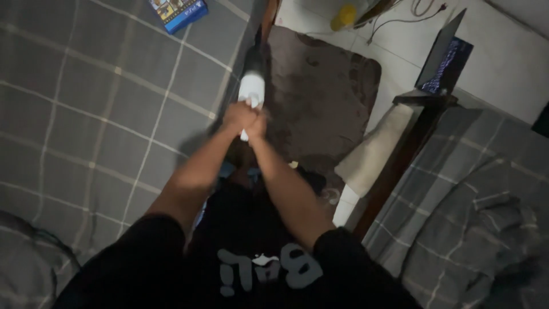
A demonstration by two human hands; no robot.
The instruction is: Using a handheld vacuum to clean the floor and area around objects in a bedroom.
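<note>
Between bed and rug: both hands meet around one white and black handheld device [251,86], centre of view, held out ahead of the body.
Device position: sticks out far from the fists, over the bed edge where grey checked bedding [86,114] meets the dark rug [326,97].
Long axis: runs near to far, almost straight up the frame; white body close to the hands, dark end farther away.
Left hand [237,116]: fingers curled tight round the near end of the device.
Right hand [257,123]: touching the left, fingers also wrapped on the grip; a short white stub shows below it.
Nearer hand: about equal, both on the same end; exact finger layout too dim to tell.
Left of hands: bedding, with a blue flat case [178,11] far left on it.
Right of hands: rug on pale floor, then a dark wooden frame [400,154] and a second bed with crumpled grey cover [486,206].
Far right: open laptop [446,63], well apart.
Far centre: yellow object [343,17] and loose cables [400,17].
In the way: nothing between device and bed surface.
</note>
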